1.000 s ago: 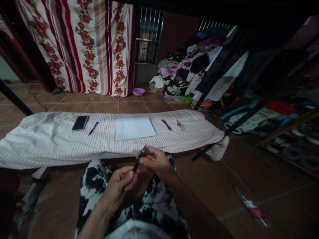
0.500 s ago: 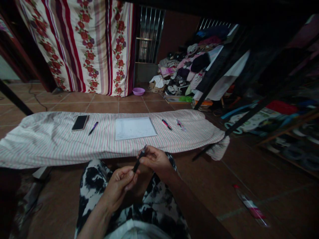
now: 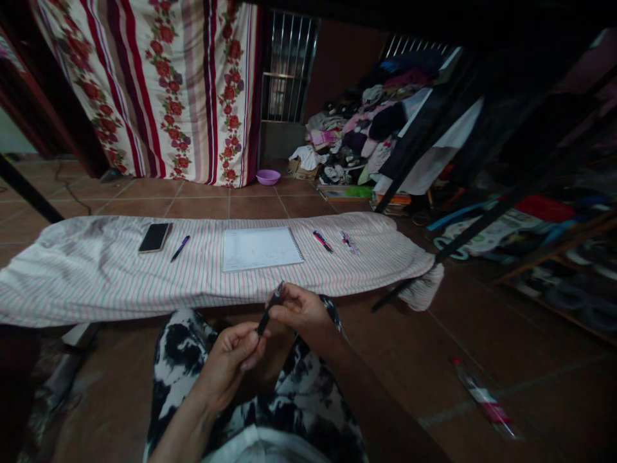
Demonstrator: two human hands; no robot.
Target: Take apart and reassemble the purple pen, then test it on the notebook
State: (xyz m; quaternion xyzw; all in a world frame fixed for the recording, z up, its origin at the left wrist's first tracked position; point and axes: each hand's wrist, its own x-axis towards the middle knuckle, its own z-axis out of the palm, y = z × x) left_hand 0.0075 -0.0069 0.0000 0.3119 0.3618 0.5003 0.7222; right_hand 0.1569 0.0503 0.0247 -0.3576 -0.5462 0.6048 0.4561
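Note:
Both my hands hold one dark pen (image 3: 268,310) over my lap. My left hand (image 3: 231,357) pinches its lower end, and my right hand (image 3: 301,312) grips its upper part. Just beyond them lies a long board covered in striped cloth (image 3: 96,283). On it rest an open spiral notebook (image 3: 260,248), a purple pen (image 3: 180,247), a black phone (image 3: 155,237), a red and black pen (image 3: 322,241) and a pale pen (image 3: 349,242).
A flowered striped curtain (image 3: 159,83) hangs at the back. A pile of clothes (image 3: 357,135) and a purple bowl (image 3: 268,177) sit by the far wall. Dark slanted bars (image 3: 434,122) cross the right side. A wrapped tube (image 3: 484,399) lies on the tiled floor at right.

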